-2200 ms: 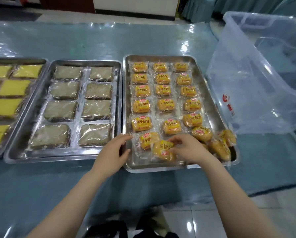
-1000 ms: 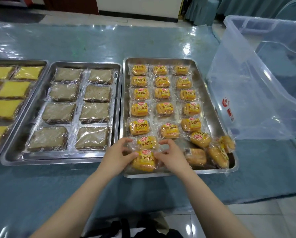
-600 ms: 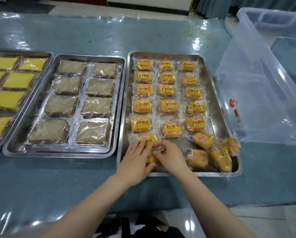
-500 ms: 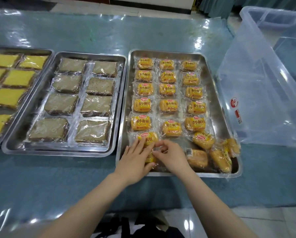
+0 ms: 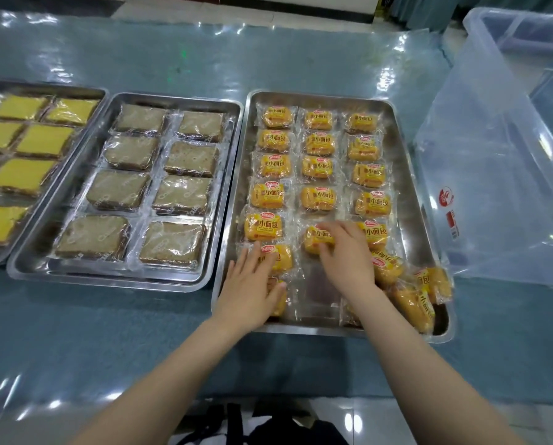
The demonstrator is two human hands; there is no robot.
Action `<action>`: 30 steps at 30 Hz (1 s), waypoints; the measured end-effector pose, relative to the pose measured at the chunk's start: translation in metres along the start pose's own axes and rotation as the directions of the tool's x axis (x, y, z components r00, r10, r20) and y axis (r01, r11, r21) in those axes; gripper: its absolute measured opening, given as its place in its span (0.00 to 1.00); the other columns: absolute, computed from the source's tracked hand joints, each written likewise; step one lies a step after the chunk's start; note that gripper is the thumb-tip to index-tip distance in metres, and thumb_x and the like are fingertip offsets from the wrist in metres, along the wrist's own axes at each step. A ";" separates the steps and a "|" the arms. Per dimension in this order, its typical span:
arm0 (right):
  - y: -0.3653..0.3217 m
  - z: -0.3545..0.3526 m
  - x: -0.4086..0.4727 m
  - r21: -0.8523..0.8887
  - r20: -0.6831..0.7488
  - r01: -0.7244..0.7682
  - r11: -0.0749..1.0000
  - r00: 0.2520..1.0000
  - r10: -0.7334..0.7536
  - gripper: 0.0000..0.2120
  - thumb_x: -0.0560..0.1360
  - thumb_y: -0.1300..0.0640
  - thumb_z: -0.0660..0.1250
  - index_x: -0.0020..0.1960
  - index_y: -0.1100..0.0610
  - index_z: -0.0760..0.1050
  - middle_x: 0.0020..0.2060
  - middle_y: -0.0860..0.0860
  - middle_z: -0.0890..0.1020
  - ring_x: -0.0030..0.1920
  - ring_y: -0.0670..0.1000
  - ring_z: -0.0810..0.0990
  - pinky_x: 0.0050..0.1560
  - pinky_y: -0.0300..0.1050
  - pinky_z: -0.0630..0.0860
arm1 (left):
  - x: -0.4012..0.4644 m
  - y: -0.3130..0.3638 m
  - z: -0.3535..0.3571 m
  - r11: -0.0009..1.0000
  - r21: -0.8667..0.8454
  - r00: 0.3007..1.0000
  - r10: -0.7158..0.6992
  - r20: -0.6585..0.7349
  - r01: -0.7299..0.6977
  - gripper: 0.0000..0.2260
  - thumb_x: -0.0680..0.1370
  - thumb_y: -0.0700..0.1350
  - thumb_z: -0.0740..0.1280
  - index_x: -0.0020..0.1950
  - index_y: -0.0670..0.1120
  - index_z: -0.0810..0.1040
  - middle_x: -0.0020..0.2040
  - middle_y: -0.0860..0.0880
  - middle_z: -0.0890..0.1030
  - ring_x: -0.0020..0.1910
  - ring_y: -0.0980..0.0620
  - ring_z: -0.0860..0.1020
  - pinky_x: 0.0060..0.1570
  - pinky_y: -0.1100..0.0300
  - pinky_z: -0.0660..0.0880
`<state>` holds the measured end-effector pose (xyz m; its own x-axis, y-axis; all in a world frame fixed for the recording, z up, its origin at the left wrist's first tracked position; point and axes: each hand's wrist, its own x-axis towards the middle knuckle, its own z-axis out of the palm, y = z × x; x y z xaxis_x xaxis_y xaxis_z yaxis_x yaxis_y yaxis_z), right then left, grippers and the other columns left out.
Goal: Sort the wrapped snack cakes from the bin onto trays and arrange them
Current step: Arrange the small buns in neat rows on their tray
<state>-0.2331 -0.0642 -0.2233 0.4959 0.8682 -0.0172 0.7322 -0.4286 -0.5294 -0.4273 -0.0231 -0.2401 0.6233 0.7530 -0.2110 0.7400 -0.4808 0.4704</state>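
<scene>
A steel tray (image 5: 406, 220) on the right holds several small yellow wrapped cakes in three columns. My right hand (image 5: 345, 255) grips one yellow cake (image 5: 313, 240) in the middle column, fingers curled over its far edge. My left hand (image 5: 248, 287) lies flat with straight fingers on two cakes at the tray's near left: one cake (image 5: 281, 256) under the fingertips, another (image 5: 280, 300) under the thumb. A loose heap of the same cakes (image 5: 410, 293) sits at the tray's near right corner.
A middle tray (image 5: 76, 194) holds brown wrapped cake slices (image 5: 114, 189) in two columns. A left tray (image 5: 86, 91) holds yellow slices (image 5: 21, 175). A clear plastic bin (image 5: 493, 175) stands on the right, against the tray. The table has a shiny teal cover (image 5: 204, 56).
My right hand left the near-left cake and reached up to the middle-column cake in the fifth row. My left hand stays flat on the near-left cakes. The camera moved closer.
</scene>
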 end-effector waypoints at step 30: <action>0.025 -0.017 0.019 -0.076 0.090 0.160 0.984 0.984 -0.153 0.22 0.76 0.61 0.66 0.69 0.52 0.70 0.68 0.51 0.71 0.69 0.54 0.66 0.68 0.49 0.64 | 0.063 0.034 -0.003 0.999 0.037 0.992 0.009 -0.122 -0.005 0.37 0.75 0.59 0.63 0.76 0.56 0.46 0.76 0.53 0.38 0.72 0.53 0.34 0.68 0.52 0.37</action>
<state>-0.1975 -0.0628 -0.2225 0.3334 0.9427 -0.0125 0.8356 -0.3016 -0.4591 -0.3636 0.0087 -0.2351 0.5944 0.7979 -0.1002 0.7459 -0.5004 0.4396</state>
